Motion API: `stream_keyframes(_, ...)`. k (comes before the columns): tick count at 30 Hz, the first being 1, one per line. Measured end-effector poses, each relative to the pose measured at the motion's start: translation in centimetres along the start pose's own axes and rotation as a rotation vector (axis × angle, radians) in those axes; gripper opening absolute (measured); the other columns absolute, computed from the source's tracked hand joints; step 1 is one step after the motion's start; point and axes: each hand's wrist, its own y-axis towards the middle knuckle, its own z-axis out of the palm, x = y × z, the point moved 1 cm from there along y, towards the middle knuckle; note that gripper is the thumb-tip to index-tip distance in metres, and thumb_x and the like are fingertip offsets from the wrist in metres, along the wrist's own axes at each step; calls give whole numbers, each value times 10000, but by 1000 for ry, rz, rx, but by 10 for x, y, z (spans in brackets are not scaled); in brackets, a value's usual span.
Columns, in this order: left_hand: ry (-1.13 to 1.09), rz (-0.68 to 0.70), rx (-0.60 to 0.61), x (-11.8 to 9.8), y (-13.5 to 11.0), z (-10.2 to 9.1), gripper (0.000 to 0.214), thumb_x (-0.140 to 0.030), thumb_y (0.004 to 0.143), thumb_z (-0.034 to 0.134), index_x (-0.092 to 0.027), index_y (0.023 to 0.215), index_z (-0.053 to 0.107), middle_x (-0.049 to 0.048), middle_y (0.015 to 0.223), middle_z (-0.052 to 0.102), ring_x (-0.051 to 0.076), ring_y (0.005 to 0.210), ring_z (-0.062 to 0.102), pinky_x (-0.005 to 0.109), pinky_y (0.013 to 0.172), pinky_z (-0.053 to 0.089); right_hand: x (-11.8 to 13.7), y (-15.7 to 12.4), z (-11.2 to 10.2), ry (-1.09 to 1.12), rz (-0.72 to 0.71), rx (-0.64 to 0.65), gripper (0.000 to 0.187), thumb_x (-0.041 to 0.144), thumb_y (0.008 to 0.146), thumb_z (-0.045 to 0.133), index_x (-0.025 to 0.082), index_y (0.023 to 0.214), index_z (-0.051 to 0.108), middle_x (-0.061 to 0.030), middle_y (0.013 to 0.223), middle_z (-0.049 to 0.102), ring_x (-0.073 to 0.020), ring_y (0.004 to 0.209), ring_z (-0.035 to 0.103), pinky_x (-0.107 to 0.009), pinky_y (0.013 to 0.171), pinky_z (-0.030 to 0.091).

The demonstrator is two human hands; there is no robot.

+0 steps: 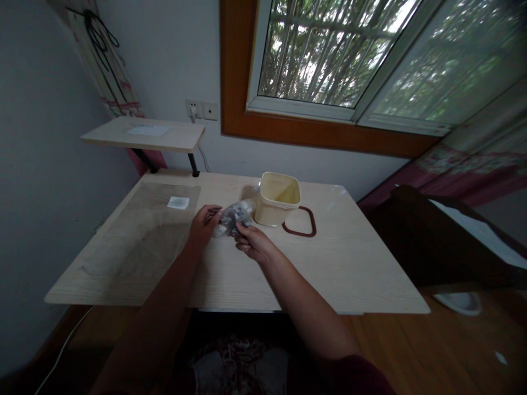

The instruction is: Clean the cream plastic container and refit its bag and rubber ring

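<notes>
Both hands, left hand (pixel 202 220) and right hand (pixel 252 241), grip a crinkled clear plastic bag (pixel 233 217) above the pale worktop (pixel 349 263), just beside an open cream tub (pixel 277 198).

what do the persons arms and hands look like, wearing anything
Both forearms are bare. The left hand and right hand wear no gloves; no watch or bracelet shows. A dark red sleeve covers the right upper arm; the left upper arm is too dark to tell.
</notes>
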Motion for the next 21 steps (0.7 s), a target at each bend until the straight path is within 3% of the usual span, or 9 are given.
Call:
stream_keyframes(3, -90, -104, 94, 3, -2, 1, 175, -331, 848, 590, -180, 936, 580, -12, 722, 655, 131, 637, 624, 247, 624, 490, 2, -1, -1, 41, 7, 4, 357, 387, 761, 827, 186, 857, 548, 20, 735, 627, -18, 441, 235, -133, 387, 167)
stream_keyframes(7, -111, -236, 413, 15, -4, 6, 175, -290, 781, 656, -156, 885, 611, -3, 675, 659, 137, 615, 622, 247, 596, 471, 4, -4, 0, 102, -2, 29, 346, 335, 740, 849, 185, 864, 562, 18, 746, 611, -21, 464, 258, -126, 396, 179)
stream_keyframes(9, -140, -273, 496, 20, -5, 9, 223, -302, 753, 703, -141, 891, 634, 22, 725, 681, 148, 654, 641, 265, 632, 490, 5, -5, -1, 119, -8, 45, 338, 317, 739, 851, 181, 858, 566, 16, 746, 599, -24, 476, 266, -127, 398, 179)
stream_keyframes(14, -232, -371, 501, 19, -5, 8, 344, -357, 697, 790, -134, 923, 656, 63, 833, 713, 175, 751, 671, 302, 713, 511, 5, -6, -2, 134, -1, 62, 335, 285, 739, 857, 190, 871, 564, 48, 709, 532, -28, 488, 273, -132, 408, 188)
stream_keyframes(21, -218, -394, 502, 11, -3, 4, 316, -323, 689, 790, -127, 913, 686, 55, 825, 715, 160, 741, 649, 287, 718, 490, 8, -8, -2, 105, 17, 95, 348, 266, 725, 866, 200, 854, 550, 84, 655, 400, -41, 512, 283, -146, 433, 203)
